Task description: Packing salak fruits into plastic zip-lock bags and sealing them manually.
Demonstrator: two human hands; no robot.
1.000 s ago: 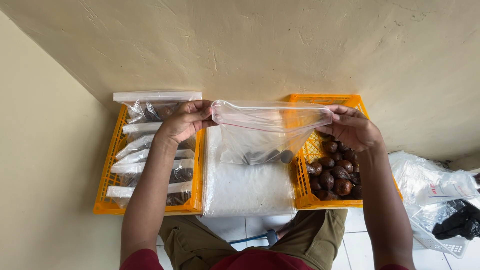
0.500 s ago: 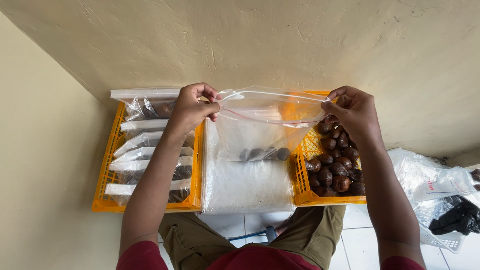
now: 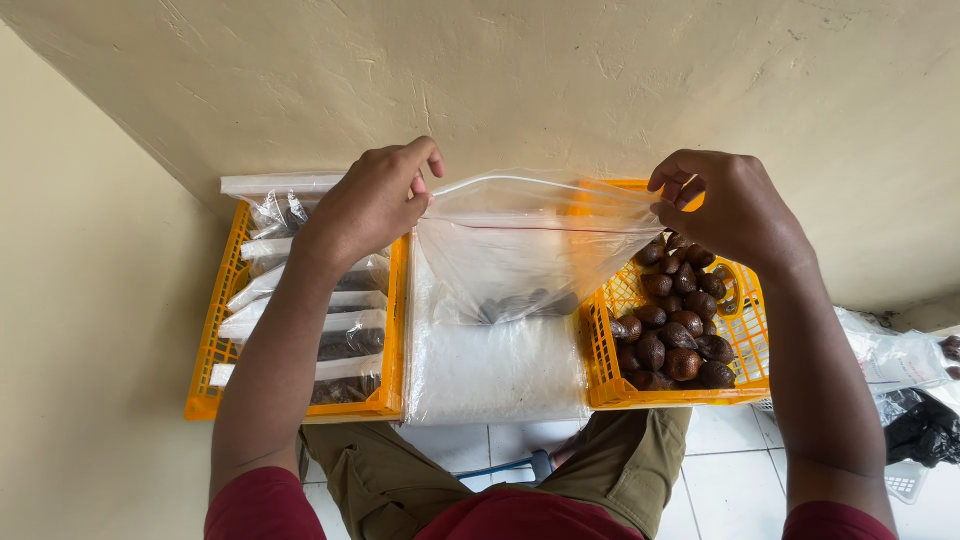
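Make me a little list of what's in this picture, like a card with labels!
left hand: pinches the left top corner of the clear zip bag
right hand: pinches the right top corner of the same bag
bag contents: a few dark brown fruits at the bottom
left crate: orange, full of packed clear bags
right crate: orange, holds loose brown scaly fruits
between crates: a white pad
far right: crumpled plastic bags on the tiled floor
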